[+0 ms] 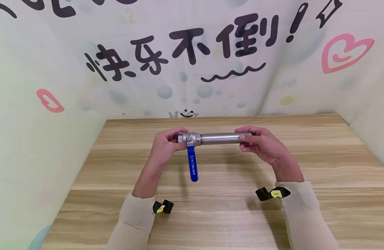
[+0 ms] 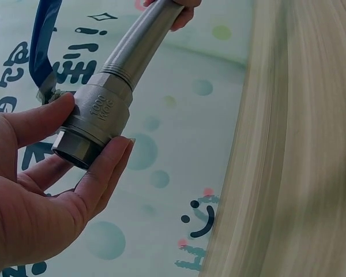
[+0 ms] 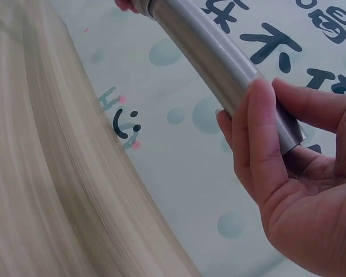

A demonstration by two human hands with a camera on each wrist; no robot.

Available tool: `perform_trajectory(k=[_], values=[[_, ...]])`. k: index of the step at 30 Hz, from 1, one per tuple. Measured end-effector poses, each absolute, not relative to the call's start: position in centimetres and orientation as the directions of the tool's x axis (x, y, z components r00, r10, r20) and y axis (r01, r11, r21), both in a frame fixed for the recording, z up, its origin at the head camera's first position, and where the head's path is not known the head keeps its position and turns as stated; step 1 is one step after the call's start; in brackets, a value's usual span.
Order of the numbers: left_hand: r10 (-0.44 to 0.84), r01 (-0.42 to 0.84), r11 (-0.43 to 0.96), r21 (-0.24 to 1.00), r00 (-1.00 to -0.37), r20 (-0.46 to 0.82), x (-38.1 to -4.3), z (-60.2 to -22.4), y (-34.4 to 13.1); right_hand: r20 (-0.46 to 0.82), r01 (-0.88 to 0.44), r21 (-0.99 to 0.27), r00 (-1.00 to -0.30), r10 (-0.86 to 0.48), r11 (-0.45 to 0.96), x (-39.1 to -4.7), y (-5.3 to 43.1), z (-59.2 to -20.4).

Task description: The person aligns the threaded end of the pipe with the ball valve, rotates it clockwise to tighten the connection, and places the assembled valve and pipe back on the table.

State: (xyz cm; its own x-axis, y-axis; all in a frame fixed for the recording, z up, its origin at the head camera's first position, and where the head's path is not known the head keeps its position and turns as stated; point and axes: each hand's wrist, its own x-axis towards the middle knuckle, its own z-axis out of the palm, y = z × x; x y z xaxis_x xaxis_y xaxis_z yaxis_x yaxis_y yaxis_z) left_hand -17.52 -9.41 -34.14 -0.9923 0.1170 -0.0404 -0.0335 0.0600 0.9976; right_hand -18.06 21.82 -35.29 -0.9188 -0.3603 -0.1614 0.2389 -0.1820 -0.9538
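Observation:
A steel ball valve [image 1: 196, 139] with a blue lever handle [image 1: 193, 165] is joined to a plain metal pipe [image 1: 221, 138], threads showing at the joint. Both are held level above the table, the lever pointing toward me. My left hand [image 1: 164, 146] grips the valve body between thumb and fingers; its open hexagonal end [image 2: 78, 149] faces the palm in the left wrist view. Around the far end of the pipe [image 3: 219, 57], my right hand [image 3: 300, 173] has its thumb on one side and fingers on the other.
Beneath the hands lies a wood-grain table [image 1: 217, 222]. A white printed cloth [image 1: 132, 93] with dark lettering and hearts rises behind its back edge. Black straps with yellow labels sit at the left cuff [image 1: 139, 208] and right cuff [image 1: 299, 194].

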Motion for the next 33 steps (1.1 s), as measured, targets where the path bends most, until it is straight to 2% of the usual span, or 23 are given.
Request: perform_trajectory(k=[20,33], values=[[0.119,-0.04,0.072,0.997,-0.992,-0.048,-17.43,-33.85,-9.43,-0.184,0.247,-0.957,-0.921,-0.345,-0.15,-18.05,21.61,-35.17],[0.11,-0.041,0.077,0.996,-0.993,-0.049,-17.46,-33.82,-9.6,-0.159,0.237,-0.95,-0.927,-0.34,-0.204,-18.16,21.39,-35.44]])
